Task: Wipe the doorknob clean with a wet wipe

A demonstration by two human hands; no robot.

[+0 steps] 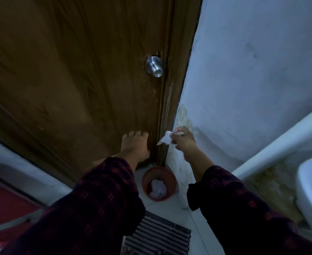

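- My right hand (183, 142) pinches the wet wipe (165, 139), crumpled and white, low beside the door frame and well below the doorknob (154, 66).
- My left hand (135, 144) lies flat against the door (68, 70) with straight fingers, grasping nothing.
- The doorknob, brushed metal, sits untouched near the door's right edge; neither hand is on it.
- Judgement: I cannot tell whether wiping has been done. The wipe is away from the knob and above the red bin (159, 183), which holds white crumpled paper, so I read this as either the approach or the disposal stage.
- Striped mat (159, 236) lies on the floor below.
- Writing: no brand, label or legible text visible anywhere.
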